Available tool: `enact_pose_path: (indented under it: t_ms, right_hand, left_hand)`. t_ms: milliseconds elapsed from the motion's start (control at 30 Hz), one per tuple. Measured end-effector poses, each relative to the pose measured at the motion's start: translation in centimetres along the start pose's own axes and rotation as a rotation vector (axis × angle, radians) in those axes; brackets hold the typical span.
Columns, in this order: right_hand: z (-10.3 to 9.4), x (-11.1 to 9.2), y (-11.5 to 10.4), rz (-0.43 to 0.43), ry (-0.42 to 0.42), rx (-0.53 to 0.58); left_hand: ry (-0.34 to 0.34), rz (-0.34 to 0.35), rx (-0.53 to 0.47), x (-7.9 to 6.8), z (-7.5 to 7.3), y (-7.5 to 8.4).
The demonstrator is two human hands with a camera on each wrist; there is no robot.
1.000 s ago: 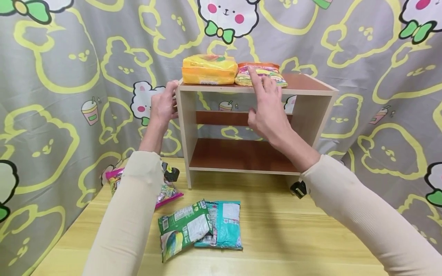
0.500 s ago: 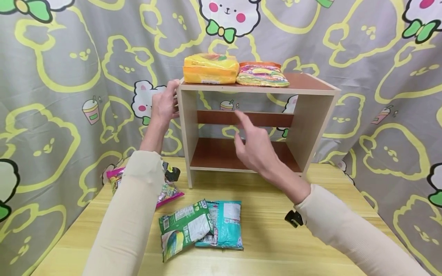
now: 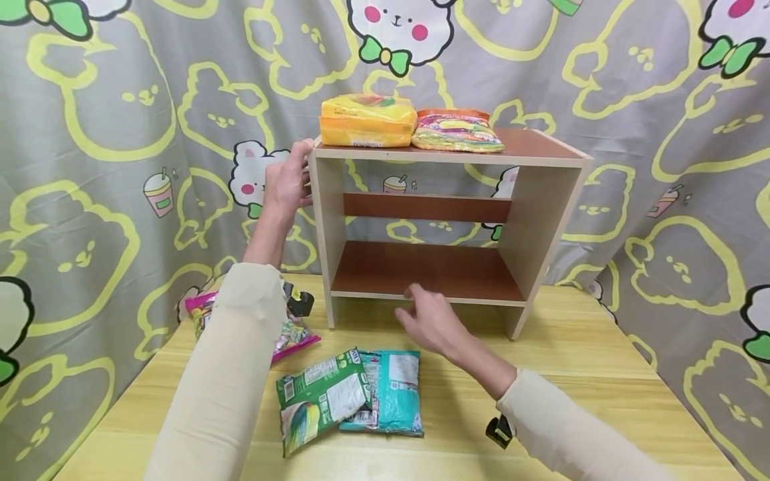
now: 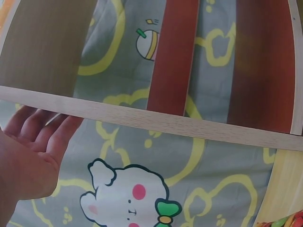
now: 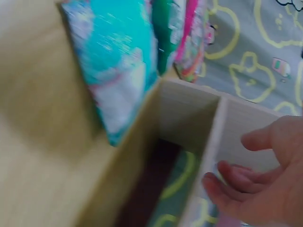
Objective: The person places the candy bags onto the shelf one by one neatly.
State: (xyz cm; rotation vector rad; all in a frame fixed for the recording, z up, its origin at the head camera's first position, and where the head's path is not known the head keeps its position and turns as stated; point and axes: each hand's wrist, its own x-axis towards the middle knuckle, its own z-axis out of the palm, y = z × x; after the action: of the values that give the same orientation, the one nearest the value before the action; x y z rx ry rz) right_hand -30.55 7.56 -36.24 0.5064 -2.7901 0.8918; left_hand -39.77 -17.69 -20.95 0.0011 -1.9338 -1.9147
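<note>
My left hand [image 3: 287, 179] rests against the outer left side of a small two-tier shelf [image 3: 421, 157]. Its fingers touch the side panel in the left wrist view, and the thumb is hidden there. Nothing is held by my right hand [image 3: 430, 321], which hovers in front of the lower board with loosely bent fingers. Nearest to it on the table lies a teal packet [image 3: 400, 394], partly under a green packet [image 3: 325, 401]. On the shelf's top stand a yellow packet [image 3: 367, 123] and, to its right, a smaller multicoloured packet [image 3: 458, 131].
A pink-edged bag [image 3: 295, 341] lies at the left on the wooden table [image 3: 481, 434], partly behind my left forearm. Patterned curtain [image 3: 680, 167] hangs behind and at both sides. A black wrist mount [image 3: 499, 431] sits below my right wrist.
My right hand has left the multicoloured packet on the shelf's top and moved down to the front of the lower board. The left hand stays on the shelf's side.
</note>
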Motion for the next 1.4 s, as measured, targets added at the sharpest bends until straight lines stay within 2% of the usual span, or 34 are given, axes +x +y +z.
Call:
enact_pose_path:
  t_ms: [133,300,567,667,1000,1400]
  right_hand:
    - [1.8,-0.7,1.5,0.089,-0.114,-0.026]
    - [3.6,-1.7,3.0,0.131,-0.204,-0.036]
    - [4.6,-2.9,3.4,0.202,-0.317,-0.072]
    - [4.9,-3.2,3.5,0.201,-0.349,-0.097]
    - [5.6,-4.2,3.3,0.192,-0.303,-0.072]
    - [5.9,-3.9,3.0,0.282,-0.301,0.037]
  left_hand:
    - [0.002,-0.003,-0.005,0.0,0.0,-0.1]
    - [-0.003,0.002,-0.003,0.0,0.0,-0.2]
    - [-0.006,0.007,-0.017,0.0,0.0,-0.1]
    - [-0.011,0.006,-0.008,-0.1,0.0,-0.2]
    - [-0.002,0.010,0.024,-0.1,0.0,-0.1]
    - [-0.006,0.005,0.031,-0.2,0.0,-0.1]
